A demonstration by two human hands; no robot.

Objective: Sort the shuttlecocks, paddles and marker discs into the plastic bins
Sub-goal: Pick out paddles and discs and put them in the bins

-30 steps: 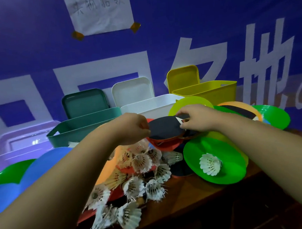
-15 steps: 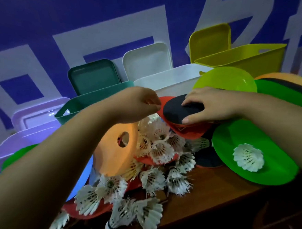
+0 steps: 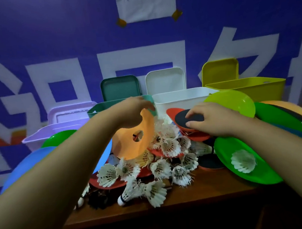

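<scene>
The left hand (image 3: 134, 113) held up an orange disc (image 3: 134, 138) with a hole in it, above a pile of white shuttlecocks (image 3: 160, 160). The right hand (image 3: 206, 121) lay flat on a black and red paddle (image 3: 186, 122). Behind them stood a green bin (image 3: 100, 110), a white bin (image 3: 177, 100) and a yellow bin (image 3: 248, 87).

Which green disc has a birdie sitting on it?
The bright green disc at the table's right edge. One white shuttlecock rests on it; the other green discs show none.

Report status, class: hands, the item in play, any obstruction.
Left hand gripping orange marker disc, tilted up. Right hand flat on black-faced paddle. Loose shuttlecocks heaped in front of the white bin.
</scene>
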